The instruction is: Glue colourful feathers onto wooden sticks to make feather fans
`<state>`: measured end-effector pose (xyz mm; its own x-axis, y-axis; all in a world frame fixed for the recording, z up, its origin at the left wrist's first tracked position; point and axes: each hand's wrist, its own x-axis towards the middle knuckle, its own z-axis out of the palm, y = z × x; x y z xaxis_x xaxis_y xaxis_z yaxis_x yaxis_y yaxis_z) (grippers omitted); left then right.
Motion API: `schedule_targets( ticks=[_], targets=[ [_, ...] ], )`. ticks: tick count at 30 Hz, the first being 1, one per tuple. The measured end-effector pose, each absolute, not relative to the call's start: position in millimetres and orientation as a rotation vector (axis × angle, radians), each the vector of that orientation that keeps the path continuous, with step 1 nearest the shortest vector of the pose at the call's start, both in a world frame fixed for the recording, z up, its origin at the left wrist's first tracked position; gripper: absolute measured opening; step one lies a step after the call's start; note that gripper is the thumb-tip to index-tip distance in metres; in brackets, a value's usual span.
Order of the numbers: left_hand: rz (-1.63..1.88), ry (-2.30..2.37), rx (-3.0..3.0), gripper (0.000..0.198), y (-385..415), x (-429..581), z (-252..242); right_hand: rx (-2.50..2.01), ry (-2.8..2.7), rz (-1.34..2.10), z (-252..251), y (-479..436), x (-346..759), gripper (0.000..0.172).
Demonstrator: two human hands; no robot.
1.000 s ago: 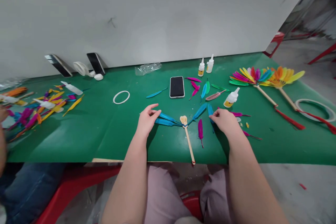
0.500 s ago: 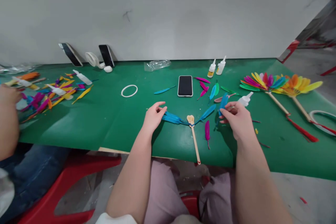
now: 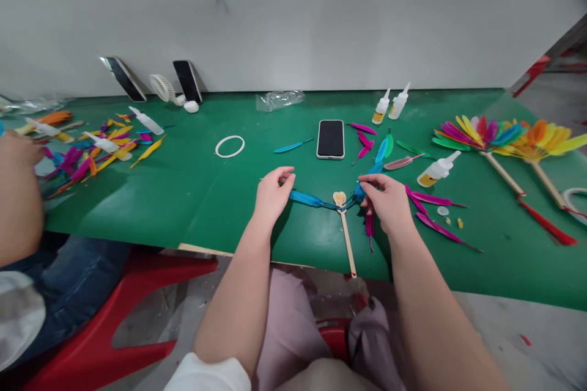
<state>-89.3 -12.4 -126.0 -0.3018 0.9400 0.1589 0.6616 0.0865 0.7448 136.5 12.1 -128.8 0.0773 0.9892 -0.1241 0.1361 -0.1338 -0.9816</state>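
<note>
A wooden fan handle (image 3: pixel 347 241) with a heart-shaped head lies near the table's front edge. Blue feathers (image 3: pixel 306 198) stretch from its head to the left, where my left hand (image 3: pixel 271 200) pinches their outer end between thumb and fingers. My right hand (image 3: pixel 387 198) is closed on a blue feather (image 3: pixel 360 190), close by the right side of the head and over the feather there. Partly under that hand lies a magenta feather (image 3: pixel 369 231). Exactly where the held feather's quill meets the head cannot be made out.
Beyond the handle lies a phone (image 3: pixel 330 139), with a white ring (image 3: pixel 230 146) to its left. Glue bottles (image 3: pixel 439 170) and loose feathers surround my right hand. Two finished feather fans (image 3: pixel 486 134) lie far right. At left, a co-worker's arm (image 3: pixel 18 195) is beside a feather pile (image 3: pixel 96 159).
My right hand has moved left with the blue feather, up to the handle's head. My left hand stays by the left feathers. The whole view has shifted slightly.
</note>
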Motion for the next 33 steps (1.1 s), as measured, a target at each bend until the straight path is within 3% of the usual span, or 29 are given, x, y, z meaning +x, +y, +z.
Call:
schedule_targets(
  ticks=[33],
  targets=[
    [0.674, 1.611, 2.302, 0.019, -26.1, -21.7, -123.2, -1.606, -1.673, 0.777, -132.3, 11.4, 144.9, 0.017]
  ],
)
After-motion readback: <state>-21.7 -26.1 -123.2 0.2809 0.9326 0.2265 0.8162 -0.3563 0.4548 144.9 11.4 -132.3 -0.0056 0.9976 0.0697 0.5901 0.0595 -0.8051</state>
